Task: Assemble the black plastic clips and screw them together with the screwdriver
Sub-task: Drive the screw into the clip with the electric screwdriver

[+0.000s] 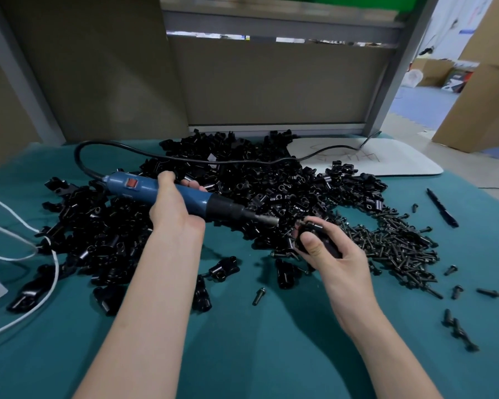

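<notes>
Screwdriver [133, 188] is gripped in left hand [173, 210]; clip [327, 244] is clamped in right hand [333, 256], just in front of clip pile [257, 180]. Screwdriver is best kept straight with clip hole, pressed lightly; clip is held firm.

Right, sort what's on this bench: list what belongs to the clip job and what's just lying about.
For the job: blue screwdriver in left hand; clip in right hand; clip pile; screw pile.
Lying about: black pen; white cable; white board.
</notes>
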The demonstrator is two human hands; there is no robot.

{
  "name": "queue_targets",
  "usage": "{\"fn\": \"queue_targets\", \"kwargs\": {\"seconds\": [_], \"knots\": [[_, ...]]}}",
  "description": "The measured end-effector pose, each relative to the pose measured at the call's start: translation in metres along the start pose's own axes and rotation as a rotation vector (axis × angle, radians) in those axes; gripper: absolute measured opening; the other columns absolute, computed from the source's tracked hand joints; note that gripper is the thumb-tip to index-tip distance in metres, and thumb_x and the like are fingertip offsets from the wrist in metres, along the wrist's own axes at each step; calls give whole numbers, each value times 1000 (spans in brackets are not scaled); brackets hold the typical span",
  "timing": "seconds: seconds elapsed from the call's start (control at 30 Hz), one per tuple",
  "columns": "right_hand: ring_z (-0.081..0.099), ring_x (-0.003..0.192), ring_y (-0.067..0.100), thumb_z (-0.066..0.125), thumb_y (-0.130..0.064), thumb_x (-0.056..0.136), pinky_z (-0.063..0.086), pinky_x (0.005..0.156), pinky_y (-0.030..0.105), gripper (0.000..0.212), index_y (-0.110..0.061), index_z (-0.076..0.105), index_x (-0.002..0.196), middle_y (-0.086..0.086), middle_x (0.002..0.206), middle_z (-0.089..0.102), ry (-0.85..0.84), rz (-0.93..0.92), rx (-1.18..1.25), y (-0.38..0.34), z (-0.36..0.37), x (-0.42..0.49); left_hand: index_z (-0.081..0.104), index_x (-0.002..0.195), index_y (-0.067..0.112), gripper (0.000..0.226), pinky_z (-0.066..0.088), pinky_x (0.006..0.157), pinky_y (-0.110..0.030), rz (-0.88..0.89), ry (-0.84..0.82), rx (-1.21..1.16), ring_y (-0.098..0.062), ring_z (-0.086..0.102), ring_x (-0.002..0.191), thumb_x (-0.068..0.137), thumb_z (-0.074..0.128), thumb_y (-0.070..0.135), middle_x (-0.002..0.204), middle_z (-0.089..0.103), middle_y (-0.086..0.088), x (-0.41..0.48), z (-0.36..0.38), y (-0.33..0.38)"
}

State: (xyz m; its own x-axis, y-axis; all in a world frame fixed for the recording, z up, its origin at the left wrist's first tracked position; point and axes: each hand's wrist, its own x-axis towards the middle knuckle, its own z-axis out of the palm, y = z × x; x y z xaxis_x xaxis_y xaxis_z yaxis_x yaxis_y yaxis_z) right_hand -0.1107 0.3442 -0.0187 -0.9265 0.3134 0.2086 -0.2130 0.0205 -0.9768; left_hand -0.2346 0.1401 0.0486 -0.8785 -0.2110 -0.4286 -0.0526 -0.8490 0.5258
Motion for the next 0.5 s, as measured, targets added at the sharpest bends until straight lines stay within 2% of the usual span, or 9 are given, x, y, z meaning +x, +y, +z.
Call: {"fn": "queue_targets", "kwargs": {"seconds": [0.07,0.17,0.3,0.43,0.5], "knots": [[73,110,19,78,-63,76,55,103,45,44,-42,73,115,-3,113,78,-33,8,-55,4,4,0,52,96,10,19,55,53,-26,-30,-9,3,-13,58,41,92,68,20,49,60,1,-3,1,-5],[72,110,21,77,-68,73,53,105,51,50,-42,73,117,-1,111,78,-48,12,-66,6,5,0,54,93,9,17,54,51,-25,-44,-15,11,-11,59,42,92,67,19,62,61,0,-3,1,-10],[71,113,20,77,-74,71,50,107,51,56,-44,72,118,-3,114,77,-58,16,-71,6,5,-1,53,89,8,17,53,51,-25,-36,-21,11,-12,58,42,92,67,18,64,59,-1,-2,-1,-12],[73,110,19,77,-66,74,51,106,49,48,-42,73,116,-1,111,78,-73,12,-54,5,6,-1,53,86,8,17,54,50,-25,-49,-8,0,-12,58,41,92,67,17,51,59,0,-4,-1,-12],[73,109,18,77,-65,76,52,105,46,45,-43,73,115,-2,112,78,-81,11,-56,4,6,-2,54,87,8,17,54,51,-25,-56,-1,-1,-12,58,41,91,68,17,51,60,0,-4,-1,-13]]}}
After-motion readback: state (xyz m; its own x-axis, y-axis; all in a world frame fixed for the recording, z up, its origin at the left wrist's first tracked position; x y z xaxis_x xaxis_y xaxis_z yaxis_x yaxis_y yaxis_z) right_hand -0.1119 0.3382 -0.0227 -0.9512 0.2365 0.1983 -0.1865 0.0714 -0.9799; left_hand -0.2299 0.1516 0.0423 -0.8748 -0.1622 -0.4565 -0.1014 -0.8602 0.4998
